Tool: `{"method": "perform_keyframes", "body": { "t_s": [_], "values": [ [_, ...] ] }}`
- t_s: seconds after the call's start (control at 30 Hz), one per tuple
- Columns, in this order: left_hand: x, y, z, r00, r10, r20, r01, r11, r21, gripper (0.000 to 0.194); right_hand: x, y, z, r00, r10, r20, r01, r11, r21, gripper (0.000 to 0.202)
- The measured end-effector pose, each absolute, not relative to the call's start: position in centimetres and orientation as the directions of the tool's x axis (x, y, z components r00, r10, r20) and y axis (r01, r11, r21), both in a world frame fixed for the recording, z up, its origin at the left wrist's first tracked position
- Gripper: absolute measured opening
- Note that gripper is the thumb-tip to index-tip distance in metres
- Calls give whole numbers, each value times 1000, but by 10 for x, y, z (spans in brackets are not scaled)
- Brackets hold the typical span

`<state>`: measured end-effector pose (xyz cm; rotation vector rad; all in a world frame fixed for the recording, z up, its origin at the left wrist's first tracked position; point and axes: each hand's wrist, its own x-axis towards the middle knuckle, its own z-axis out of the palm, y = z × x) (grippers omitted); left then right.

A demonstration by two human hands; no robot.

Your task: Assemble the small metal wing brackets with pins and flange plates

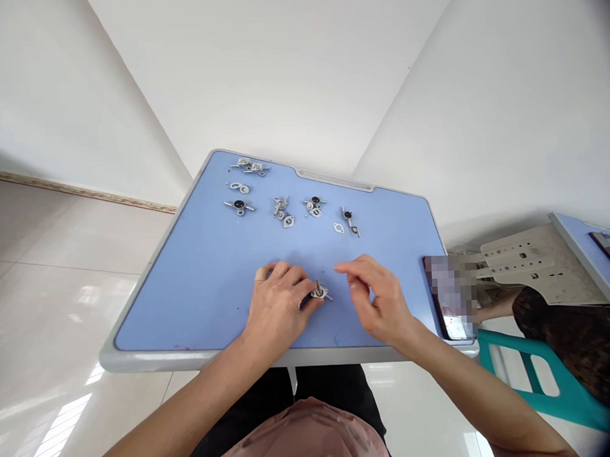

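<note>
My left hand (282, 296) rests low over the front middle of the blue table, thumb and index finger closed on a small metal valve (319, 292). The valve has a pale oval flange, a stem pointing up and a thin pipe pointing right. To its right, my right hand (380, 294) hovers apart from it, with the index finger reaching left and the thumb held away from it. Nothing shows between those fingers. Some of the right hand's other fingers are hidden.
Across the back of the table (197, 285) lie several metal valves with black round centres, one valve (239, 205) at left and another (347, 215) at right. A loose oval plate (338, 228) lies nearby. A phone (445, 303) sits at the right edge. A teal stool (540, 373) and a seated person are at right.
</note>
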<state>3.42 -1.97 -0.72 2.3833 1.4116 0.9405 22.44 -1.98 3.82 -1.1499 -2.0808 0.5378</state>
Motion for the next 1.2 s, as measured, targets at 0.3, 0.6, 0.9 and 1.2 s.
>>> {"method": "perform_keyframes", "body": {
  "t_s": [0.3,0.6,0.9,1.2],
  "values": [
    [35,-20,-8,341,840,421,713,-523,467,7,221,-17,29,-529,844,90,834,537,-129,17],
    [38,-21,-7,353,809,471,744,-548,383,9,209,-14,44,-574,812,-103,806,583,106,14],
    [41,-25,-3,378,793,478,753,-564,339,13,205,-7,50,-618,769,-160,765,636,101,7],
    [41,-21,-2,383,818,430,742,-549,384,12,215,2,42,-784,614,-92,599,787,151,10]
  ]
}}
